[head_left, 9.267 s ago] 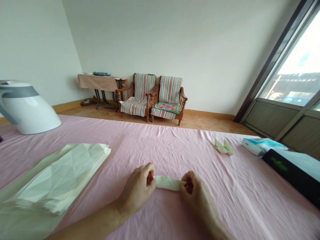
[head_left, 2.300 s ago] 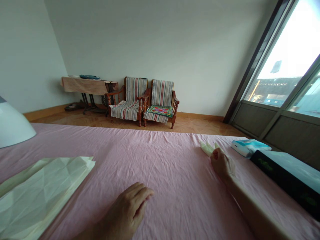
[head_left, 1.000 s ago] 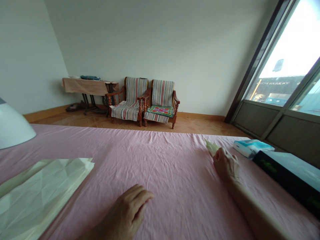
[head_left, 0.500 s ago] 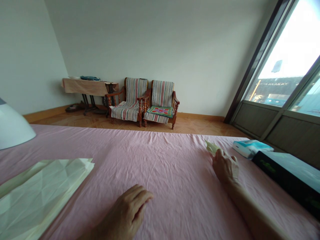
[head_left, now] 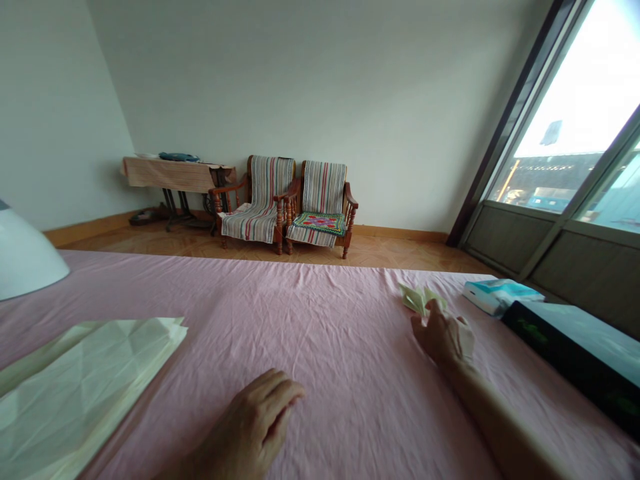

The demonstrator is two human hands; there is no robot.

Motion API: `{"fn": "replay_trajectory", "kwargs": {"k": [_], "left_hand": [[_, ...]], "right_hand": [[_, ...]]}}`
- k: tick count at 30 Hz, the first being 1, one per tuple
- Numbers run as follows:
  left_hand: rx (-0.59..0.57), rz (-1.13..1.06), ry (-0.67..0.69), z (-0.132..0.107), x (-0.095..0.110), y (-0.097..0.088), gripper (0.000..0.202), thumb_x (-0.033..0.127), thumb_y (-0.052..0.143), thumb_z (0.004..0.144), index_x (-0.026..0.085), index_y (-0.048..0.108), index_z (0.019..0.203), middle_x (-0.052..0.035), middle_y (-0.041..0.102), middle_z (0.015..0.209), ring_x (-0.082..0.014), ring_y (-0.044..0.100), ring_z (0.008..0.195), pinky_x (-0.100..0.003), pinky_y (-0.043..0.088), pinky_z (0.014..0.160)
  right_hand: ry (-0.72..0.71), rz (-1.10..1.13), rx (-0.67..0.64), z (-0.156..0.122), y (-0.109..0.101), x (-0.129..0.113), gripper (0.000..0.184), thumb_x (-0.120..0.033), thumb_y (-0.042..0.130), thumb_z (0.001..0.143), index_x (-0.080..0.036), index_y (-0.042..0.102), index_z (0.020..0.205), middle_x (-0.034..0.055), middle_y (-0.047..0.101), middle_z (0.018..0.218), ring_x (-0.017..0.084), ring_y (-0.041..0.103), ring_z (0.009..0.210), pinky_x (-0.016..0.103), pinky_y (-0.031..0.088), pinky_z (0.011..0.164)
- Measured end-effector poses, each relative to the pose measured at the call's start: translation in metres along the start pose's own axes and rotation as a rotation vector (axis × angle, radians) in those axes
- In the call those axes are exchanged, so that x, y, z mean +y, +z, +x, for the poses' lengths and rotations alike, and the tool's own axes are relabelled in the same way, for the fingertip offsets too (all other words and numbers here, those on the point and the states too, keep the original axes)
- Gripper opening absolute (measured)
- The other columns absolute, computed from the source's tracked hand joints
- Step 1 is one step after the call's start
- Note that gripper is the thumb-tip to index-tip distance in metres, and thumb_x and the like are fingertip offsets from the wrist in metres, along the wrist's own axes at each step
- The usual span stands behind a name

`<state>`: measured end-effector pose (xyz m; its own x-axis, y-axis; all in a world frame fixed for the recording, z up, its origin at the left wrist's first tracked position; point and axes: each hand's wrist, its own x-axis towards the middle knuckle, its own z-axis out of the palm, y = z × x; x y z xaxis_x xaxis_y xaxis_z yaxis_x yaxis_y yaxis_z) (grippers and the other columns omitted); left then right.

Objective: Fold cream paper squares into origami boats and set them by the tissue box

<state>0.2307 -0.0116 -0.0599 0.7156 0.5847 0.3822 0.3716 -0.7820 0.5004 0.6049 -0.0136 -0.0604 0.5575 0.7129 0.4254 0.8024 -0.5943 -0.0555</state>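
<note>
A small folded pale-green paper piece (head_left: 412, 297) with pointed tips lies on the pink cloth toward the far right edge. My right hand (head_left: 445, 337) reaches to it, the index finger touching or just over its near side and the thumb apart from that finger. Part of the paper is hidden behind the fingers. Loosely bent, my left hand (head_left: 257, 420) rests on the cloth at the front middle, with nothing visible in it. Large creased sheets of pale-green paper (head_left: 95, 380) lie stacked to its left.
Pink cloth (head_left: 320, 320) covers the table. At the right stand a blue-and-white tissue pack (head_left: 500, 293) and a dark box (head_left: 575, 353). A white rounded object (head_left: 27, 260) is at the left edge. Beyond the table are two wooden armchairs (head_left: 320, 193) and a cloth-covered stand (head_left: 170, 175).
The small folded paper has shifted slightly left and shows more of itself. My right hand has moved left and a little nearer, its thumb and index finger parting. The left hand stays put.
</note>
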Motion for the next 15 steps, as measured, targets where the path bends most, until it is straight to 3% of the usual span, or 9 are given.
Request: {"fn": "replay_trajectory", "kwargs": {"k": [5, 9, 15], "left_hand": [[0.013, 0.004, 0.005, 0.001, -0.001, 0.000, 0.036, -0.001, 0.037, 0.084, 0.023, 0.059, 0.100, -0.0030, 0.062, 0.091, -0.0169, 0.060, 0.085, -0.027, 0.050, 0.077], [0.004, 0.001, 0.005, 0.001, 0.000, 0.000, 0.037, -0.002, 0.036, 0.084, 0.023, 0.059, 0.101, -0.0029, 0.062, 0.091, -0.0169, 0.060, 0.085, -0.027, 0.050, 0.077], [-0.014, 0.003, -0.006, 0.002, 0.000, -0.001, 0.038, -0.002, 0.036, 0.085, 0.024, 0.058, 0.101, -0.0024, 0.060, 0.093, -0.0172, 0.060, 0.086, -0.028, 0.049, 0.078]], "right_hand": [[0.159, 0.057, 0.028, 0.000, -0.003, 0.010, 0.032, -0.038, 0.042, 0.089, -0.018, 0.050, 0.113, 0.0063, 0.069, 0.079, 0.024, 0.064, 0.071, 0.033, 0.034, 0.066], [0.133, 0.085, 0.009, 0.000, 0.001, 0.017, 0.034, -0.034, 0.047, 0.085, -0.020, 0.049, 0.116, 0.0073, 0.069, 0.097, 0.024, 0.063, 0.089, 0.035, 0.033, 0.075], [0.134, 0.101, -0.043, 0.001, 0.011, 0.020, 0.030, -0.033, 0.039, 0.090, -0.022, 0.052, 0.115, 0.0084, 0.068, 0.099, 0.025, 0.063, 0.091, 0.037, 0.033, 0.074]]}}
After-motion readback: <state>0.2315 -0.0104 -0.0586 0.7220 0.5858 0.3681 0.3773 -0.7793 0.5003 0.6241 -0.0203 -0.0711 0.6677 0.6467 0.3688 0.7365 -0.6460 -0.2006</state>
